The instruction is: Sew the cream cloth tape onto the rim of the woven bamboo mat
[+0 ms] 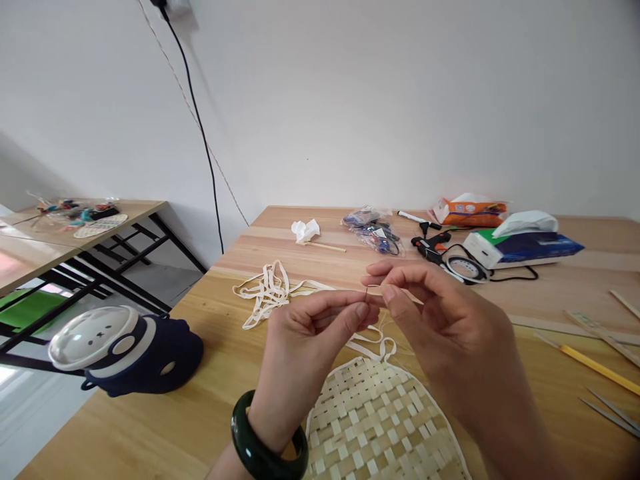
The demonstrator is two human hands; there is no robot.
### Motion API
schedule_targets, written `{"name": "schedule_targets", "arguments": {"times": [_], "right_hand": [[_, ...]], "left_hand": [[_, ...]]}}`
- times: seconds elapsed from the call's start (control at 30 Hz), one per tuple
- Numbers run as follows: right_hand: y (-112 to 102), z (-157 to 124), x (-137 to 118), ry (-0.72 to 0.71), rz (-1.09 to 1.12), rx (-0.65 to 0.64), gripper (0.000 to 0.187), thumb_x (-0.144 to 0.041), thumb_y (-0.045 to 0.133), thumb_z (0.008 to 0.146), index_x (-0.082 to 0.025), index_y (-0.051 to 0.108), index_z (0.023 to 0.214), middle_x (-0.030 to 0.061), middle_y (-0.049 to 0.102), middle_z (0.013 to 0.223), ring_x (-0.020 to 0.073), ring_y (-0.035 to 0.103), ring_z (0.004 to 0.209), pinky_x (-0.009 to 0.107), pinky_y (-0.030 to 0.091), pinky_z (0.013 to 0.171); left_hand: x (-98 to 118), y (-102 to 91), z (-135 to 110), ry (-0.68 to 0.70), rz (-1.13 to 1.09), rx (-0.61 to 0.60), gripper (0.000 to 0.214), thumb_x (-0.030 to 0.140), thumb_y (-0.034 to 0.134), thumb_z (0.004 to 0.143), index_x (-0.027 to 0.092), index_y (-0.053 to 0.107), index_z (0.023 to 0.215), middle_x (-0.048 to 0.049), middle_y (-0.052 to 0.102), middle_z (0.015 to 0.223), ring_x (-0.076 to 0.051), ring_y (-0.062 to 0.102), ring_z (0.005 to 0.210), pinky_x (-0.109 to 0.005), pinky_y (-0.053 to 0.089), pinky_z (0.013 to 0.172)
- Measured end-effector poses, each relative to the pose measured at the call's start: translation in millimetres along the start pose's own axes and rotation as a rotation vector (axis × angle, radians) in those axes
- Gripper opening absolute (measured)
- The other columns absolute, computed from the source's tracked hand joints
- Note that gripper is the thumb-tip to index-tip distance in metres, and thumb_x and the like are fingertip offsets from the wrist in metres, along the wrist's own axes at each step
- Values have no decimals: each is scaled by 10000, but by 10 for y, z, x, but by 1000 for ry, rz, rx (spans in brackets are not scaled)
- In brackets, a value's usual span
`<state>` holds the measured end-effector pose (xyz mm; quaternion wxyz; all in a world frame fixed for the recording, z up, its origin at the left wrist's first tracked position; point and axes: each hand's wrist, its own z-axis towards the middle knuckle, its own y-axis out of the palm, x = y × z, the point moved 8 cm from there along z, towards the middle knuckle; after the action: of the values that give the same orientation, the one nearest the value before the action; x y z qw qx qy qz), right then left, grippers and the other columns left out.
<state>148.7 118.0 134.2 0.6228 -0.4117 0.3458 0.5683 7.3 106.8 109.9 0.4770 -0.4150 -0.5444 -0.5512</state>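
My left hand [320, 327], with a dark green bangle at its wrist, pinches a thin needle [367, 293] upright between thumb and forefinger. Close beside it, my right hand [440, 313] is closed in a pinch on a fine pale thread [375, 286], its tip by the needle's top. Whether the thread passes through the eye is too small to tell. Below both hands lies a round woven bamboo mat [380, 420] edged with white tape. A loose white fabric tape [270, 293] trails from its top edge to a tangled heap at the left.
A navy lidded tumbler [150, 353] stands at the left table edge. Toward the back are a glue gun [430, 245], bagged items [375, 230], and tissue packs [525, 247]. A yellow-handled tool [595, 365] and tweezers [613, 410] lie at the right.
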Motion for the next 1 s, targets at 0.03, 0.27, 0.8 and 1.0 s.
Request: {"name": "schedule_targets", "arguments": {"times": [0.03, 0.27, 0.8, 1.0], "right_hand": [[6, 4, 12, 16, 5, -11, 88, -246, 609, 898, -214, 623, 816, 3, 678, 1040, 110, 658, 1019, 137, 566, 796], [36, 13, 36, 70, 11, -37, 109, -276, 620, 891, -207, 641, 809, 17, 690, 1041, 105, 672, 845, 162, 579, 669], [36, 10, 45, 50, -11, -11, 97, -288, 624, 892, -213, 647, 834, 18, 708, 1044, 115, 691, 832, 178, 577, 655], [-108, 20, 77, 111, -34, 168, 122, -330, 656, 865, -212, 642, 840, -8, 659, 706, 120, 666, 648, 206, 554, 596]], "left_hand": [[-2, -3, 0, 0, -1, 1, 70, 171, 762, 798, 218, 802, 831, 11, 802, 814, -132, 766, 787, -133, 608, 743], [-31, -28, -18, -28, 10, 33, 71, 178, 777, 780, 199, 805, 842, -23, 803, 862, -165, 769, 803, -172, 619, 754], [-24, -33, -8, -22, -4, 26, 75, 202, 776, 787, 207, 803, 856, -12, 804, 855, -153, 766, 809, -169, 613, 756], [-17, -108, -1, -21, -12, 115, 111, 207, 793, 766, 169, 781, 870, -29, 799, 784, -175, 769, 783, -212, 628, 747]]}}
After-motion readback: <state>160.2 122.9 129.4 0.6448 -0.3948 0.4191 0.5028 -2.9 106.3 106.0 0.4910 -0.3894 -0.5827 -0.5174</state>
